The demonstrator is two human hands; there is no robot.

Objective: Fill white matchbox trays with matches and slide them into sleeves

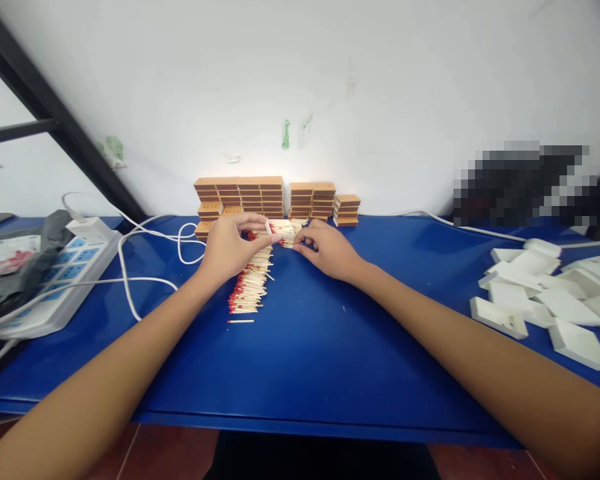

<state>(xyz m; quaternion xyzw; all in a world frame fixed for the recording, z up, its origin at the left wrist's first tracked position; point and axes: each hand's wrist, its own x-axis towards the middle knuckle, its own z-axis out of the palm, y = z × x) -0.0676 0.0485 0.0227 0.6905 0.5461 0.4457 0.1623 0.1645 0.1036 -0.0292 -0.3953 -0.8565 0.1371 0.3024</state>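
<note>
My left hand (225,248) grips a small white matchbox tray (268,227) between thumb and fingers, with matches inside it. Just right of the tray, my right hand (327,248) is closed, thumb and fingertips pinched beside some matches; what they hold, if anything, is hidden. Below and partly behind the left hand, a long heap of red-tipped matches (250,287) lies on the blue table. A single match (241,321) rests apart in front of the heap.
Stacked brown matchboxes (250,193) line the wall, with shorter stacks (312,197) to the right. Several white empty trays (510,297) lie scattered at the right. A power strip (70,280), white cables (123,257) and dark bag (10,280) occupy the left.
</note>
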